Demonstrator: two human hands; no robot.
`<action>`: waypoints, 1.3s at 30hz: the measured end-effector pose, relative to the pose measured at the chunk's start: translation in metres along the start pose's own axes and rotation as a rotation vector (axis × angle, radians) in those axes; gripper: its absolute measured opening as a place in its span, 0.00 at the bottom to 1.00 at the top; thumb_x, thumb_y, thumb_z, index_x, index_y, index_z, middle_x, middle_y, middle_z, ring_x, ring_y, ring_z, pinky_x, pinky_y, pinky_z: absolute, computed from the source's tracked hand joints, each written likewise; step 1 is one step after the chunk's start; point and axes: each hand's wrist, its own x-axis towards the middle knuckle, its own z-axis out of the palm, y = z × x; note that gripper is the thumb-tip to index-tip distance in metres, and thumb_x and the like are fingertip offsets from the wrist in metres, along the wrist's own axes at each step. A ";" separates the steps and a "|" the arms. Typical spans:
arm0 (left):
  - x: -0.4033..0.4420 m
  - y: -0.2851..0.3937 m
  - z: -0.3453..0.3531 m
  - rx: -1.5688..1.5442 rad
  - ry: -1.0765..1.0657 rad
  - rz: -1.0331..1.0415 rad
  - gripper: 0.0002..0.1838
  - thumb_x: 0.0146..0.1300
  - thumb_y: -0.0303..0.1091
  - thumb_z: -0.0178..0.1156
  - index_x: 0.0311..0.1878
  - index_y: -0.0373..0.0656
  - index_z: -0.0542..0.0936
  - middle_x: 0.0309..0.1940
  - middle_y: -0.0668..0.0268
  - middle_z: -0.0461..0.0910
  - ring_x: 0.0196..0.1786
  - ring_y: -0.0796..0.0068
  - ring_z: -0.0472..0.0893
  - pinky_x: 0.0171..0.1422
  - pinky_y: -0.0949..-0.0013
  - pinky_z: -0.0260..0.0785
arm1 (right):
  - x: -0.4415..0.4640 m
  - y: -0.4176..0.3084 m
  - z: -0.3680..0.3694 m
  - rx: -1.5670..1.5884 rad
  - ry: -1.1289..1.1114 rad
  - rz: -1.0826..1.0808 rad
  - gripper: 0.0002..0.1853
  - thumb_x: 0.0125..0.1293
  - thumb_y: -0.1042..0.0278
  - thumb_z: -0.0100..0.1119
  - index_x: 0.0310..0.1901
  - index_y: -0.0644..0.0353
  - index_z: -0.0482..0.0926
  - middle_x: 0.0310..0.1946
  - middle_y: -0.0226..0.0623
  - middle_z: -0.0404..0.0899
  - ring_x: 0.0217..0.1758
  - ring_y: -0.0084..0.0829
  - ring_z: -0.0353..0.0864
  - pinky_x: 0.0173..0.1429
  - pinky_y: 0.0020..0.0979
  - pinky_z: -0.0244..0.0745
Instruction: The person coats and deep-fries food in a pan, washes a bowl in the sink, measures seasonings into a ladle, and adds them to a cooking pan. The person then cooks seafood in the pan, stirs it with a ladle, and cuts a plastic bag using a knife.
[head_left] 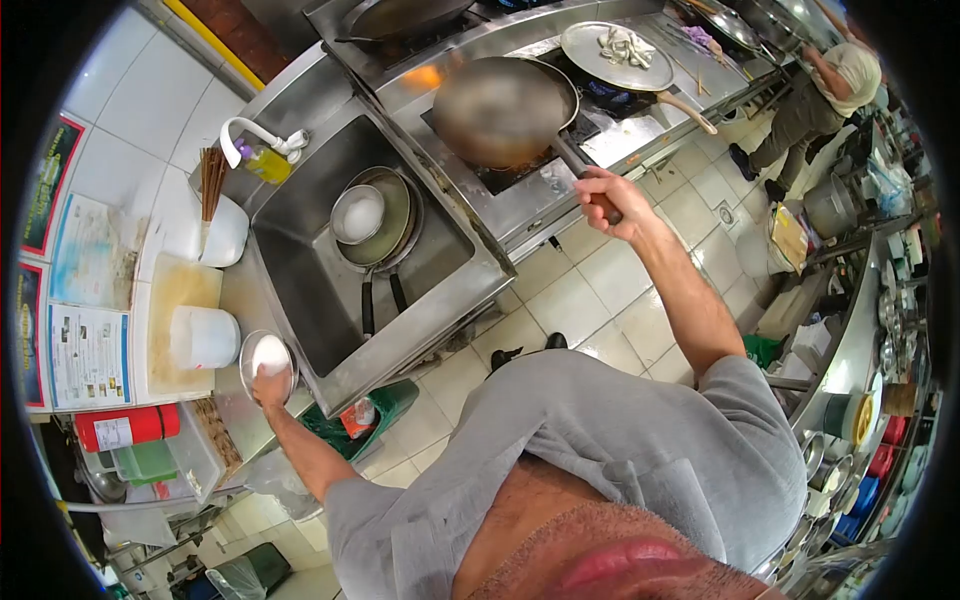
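My right hand (pixel 612 205) is wrapped around the dark handle (pixel 588 180) of a frying pan (pixel 500 110). The pan sits over the stove, and its inside is blurred. Beside the sink, my left hand (pixel 268 388) is at a clear bowl (pixel 246 366) that holds a white mound (pixel 270 352). Its fingers are bunched together at the near side of the mound. Whether they pinch the white stuff or grip the rim is hidden.
Stacked pans and a small bowl (pixel 358 214) lie in the steel sink (pixel 440 235). A metal plate with pale strips (pixel 622 55) rests on a wooden-handled pan. Nearby are a faucet (pixel 262 124), a white tub (pixel 203 337) and a green bin (pixel 392 402). Another person (pixel 825 95) stands farther right.
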 end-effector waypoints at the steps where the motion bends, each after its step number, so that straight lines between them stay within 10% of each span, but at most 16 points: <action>1: 0.002 0.002 -0.001 0.000 -0.004 0.000 0.47 0.38 0.52 0.68 0.63 0.43 0.63 0.58 0.48 0.66 0.63 0.51 0.62 0.67 0.57 0.53 | 0.006 0.008 -0.005 -0.284 0.099 -0.092 0.22 0.55 0.77 0.55 0.52 0.60 0.60 0.18 0.31 0.67 0.09 0.22 0.64 0.08 0.24 0.55; 4: 0.011 0.002 -0.003 -0.119 -0.020 -0.061 0.48 0.35 0.52 0.69 0.61 0.39 0.64 0.57 0.47 0.67 0.61 0.51 0.65 0.65 0.58 0.55 | -0.002 0.034 0.002 -0.824 0.210 -0.287 0.37 0.52 0.79 0.54 0.64 0.58 0.50 0.19 0.33 0.66 0.09 0.24 0.65 0.07 0.27 0.55; 12: 0.053 -0.023 0.048 -0.269 0.088 0.124 0.34 0.38 0.43 0.66 0.50 0.32 0.73 0.44 0.45 0.76 0.49 0.52 0.76 0.56 0.62 0.66 | -0.008 -0.003 0.004 0.044 -0.037 0.047 0.23 0.57 0.77 0.55 0.52 0.56 0.58 0.19 0.30 0.67 0.12 0.19 0.64 0.10 0.21 0.57; 16: 0.031 -0.002 0.032 -0.151 0.096 0.233 0.26 0.41 0.38 0.63 0.46 0.33 0.76 0.39 0.49 0.79 0.47 0.52 0.77 0.55 0.62 0.66 | 0.017 0.024 -0.016 -0.571 0.152 -0.234 0.33 0.52 0.82 0.55 0.61 0.59 0.54 0.24 0.35 0.67 0.12 0.22 0.64 0.10 0.24 0.59; 21: -0.015 -0.038 0.023 0.234 0.792 0.420 0.30 0.45 0.36 0.67 0.53 0.36 0.72 0.49 0.51 0.75 0.41 0.52 0.78 0.51 0.57 0.69 | -0.018 0.039 0.018 -0.614 0.198 -0.198 0.34 0.52 0.81 0.55 0.60 0.58 0.51 0.23 0.34 0.66 0.12 0.23 0.65 0.10 0.25 0.59; 23: 0.029 -0.094 0.078 -0.265 0.879 0.052 0.28 0.51 0.36 0.65 0.54 0.35 0.69 0.50 0.50 0.73 0.38 0.52 0.79 0.44 0.55 0.73 | -0.017 0.022 0.011 -0.083 0.029 -0.046 0.29 0.54 0.79 0.56 0.56 0.56 0.54 0.20 0.32 0.67 0.12 0.21 0.65 0.10 0.24 0.58; 24: 0.026 -0.090 0.074 -0.263 0.876 0.058 0.28 0.51 0.36 0.65 0.54 0.35 0.69 0.50 0.50 0.73 0.38 0.52 0.79 0.44 0.55 0.73 | -0.005 0.011 -0.002 0.130 -0.071 0.094 0.26 0.55 0.78 0.57 0.53 0.55 0.56 0.17 0.31 0.67 0.12 0.19 0.65 0.10 0.23 0.56; 26: 0.015 -0.072 0.063 -1.637 -0.085 -0.527 0.21 0.57 0.30 0.59 0.52 0.32 0.69 0.45 0.49 0.73 0.38 0.51 0.78 0.38 0.56 0.77 | 0.003 -0.002 -0.007 0.028 -0.013 -0.015 0.28 0.55 0.78 0.56 0.56 0.54 0.55 0.17 0.30 0.67 0.12 0.20 0.65 0.09 0.23 0.56; 31: 0.013 -0.047 0.054 -1.576 -0.029 -0.411 0.16 0.60 0.23 0.51 0.49 0.22 0.66 0.42 0.49 0.73 0.35 0.53 0.78 0.37 0.63 0.82 | 0.013 0.023 -0.011 -0.815 0.215 -0.223 0.41 0.51 0.78 0.56 0.66 0.56 0.47 0.28 0.36 0.67 0.10 0.25 0.66 0.09 0.27 0.57; 39: -0.001 0.083 -0.039 -1.652 0.000 -0.194 0.13 0.59 0.20 0.49 0.46 0.21 0.66 0.43 0.47 0.70 0.38 0.51 0.77 0.38 0.62 0.82 | 0.010 -0.045 -0.042 -0.139 -0.071 0.056 0.21 0.55 0.77 0.56 0.48 0.53 0.60 0.19 0.31 0.68 0.11 0.20 0.64 0.09 0.22 0.54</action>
